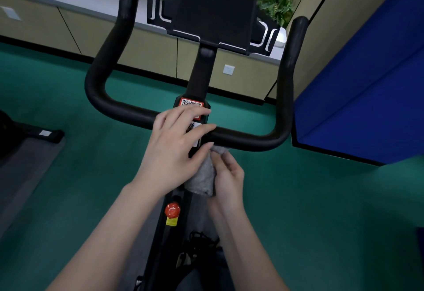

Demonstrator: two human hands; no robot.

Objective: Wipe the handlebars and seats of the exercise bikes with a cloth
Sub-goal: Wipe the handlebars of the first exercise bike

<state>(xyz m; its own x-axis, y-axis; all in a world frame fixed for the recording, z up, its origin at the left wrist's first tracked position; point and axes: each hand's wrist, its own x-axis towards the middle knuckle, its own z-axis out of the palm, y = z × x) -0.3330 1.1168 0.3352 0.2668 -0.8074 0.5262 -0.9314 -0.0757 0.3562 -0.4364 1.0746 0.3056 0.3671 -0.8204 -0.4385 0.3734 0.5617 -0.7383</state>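
Green floor (298, 199), one exercise bike (199, 79): right hand (227, 180) is curling fingers round the grey cloth (202, 176) just near of the handlebars (252, 139), left hand (174, 144) is spreading relaxed fingers above, wiping apparently barely beginning, seat lying unseen.

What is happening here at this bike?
A person is at an exercise bike. The right hand grips a grey cloth just below the middle of the black handlebar. The left hand reaches with straight fingers over the bar's centre, thumb beside the cloth. No hand is on the side grips.
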